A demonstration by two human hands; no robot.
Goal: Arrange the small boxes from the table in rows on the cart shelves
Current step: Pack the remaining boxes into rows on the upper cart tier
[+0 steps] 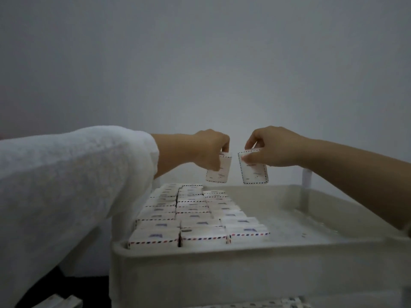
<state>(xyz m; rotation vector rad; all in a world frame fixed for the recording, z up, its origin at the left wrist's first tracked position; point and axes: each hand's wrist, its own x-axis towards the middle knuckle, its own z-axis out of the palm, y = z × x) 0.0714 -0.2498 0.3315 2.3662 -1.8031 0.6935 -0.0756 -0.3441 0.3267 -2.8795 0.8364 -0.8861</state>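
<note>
the left hand (209,150) hangs over the far end of the cart, fingers curled down round the top of a small box (220,174), clamped on it from above. just beside it the right hand (275,147) pinches a second box (255,174) near its top edge, thumb pressed flat on the front face and the fingers behind. both boxes dangle upright, a little tilted, close to each other but not touching, in the air above the back of the top shelf (222,247). they are white with a red and blue dashed border.

below them three rows (193,210) of the same boxes fill the left part of the shelf, packed side against side from the near rim to the far wall. the right part of the shelf floor is bare. a white post (307,176) rises at the far right corner, under the right wrist.

the left arm wears a fluffy white sleeve (73,185); the right forearm is bare. a plain grey wall (200,63) stands behind. under the shelf a strip of more boxes (244,305) shows, too blurred to tell how they lie.
</note>
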